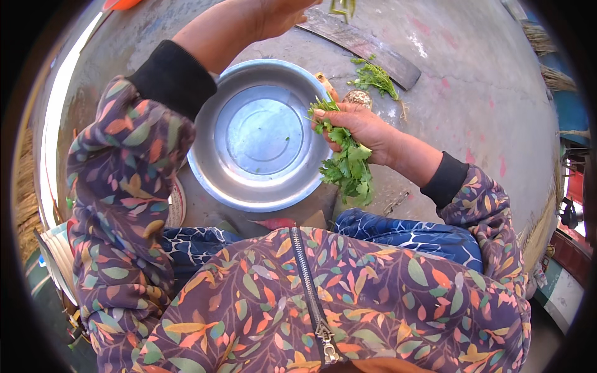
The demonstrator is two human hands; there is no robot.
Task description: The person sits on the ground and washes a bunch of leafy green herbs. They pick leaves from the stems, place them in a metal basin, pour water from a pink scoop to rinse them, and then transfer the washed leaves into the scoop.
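Note:
My right hand (pixel 360 127) is closed round a bunch of leafy coriander (pixel 348 165), its leaves hanging toward my knee and the cut or bent stems poking out past my thumb. The bunch is at the right rim of a wide metal basin (pixel 205 146), which holds only a few tiny green bits. At the top edge my left hand (pixel 280 17) is stretched far forward, and most of its fingers are cut off by the picture. Some green stems (pixel 342 9) show just to the right of it; whether it grips them cannot be seen.
Beyond the basin lies a long grey board (pixel 367 46) on the concrete floor. More coriander with roots (pixel 376 79) rests beside it, near a speckled round thing (pixel 357 98) and an orange-brown one (pixel 326 86). A white-rimmed tub (pixel 177 204) stands at the left, partly under my sleeve.

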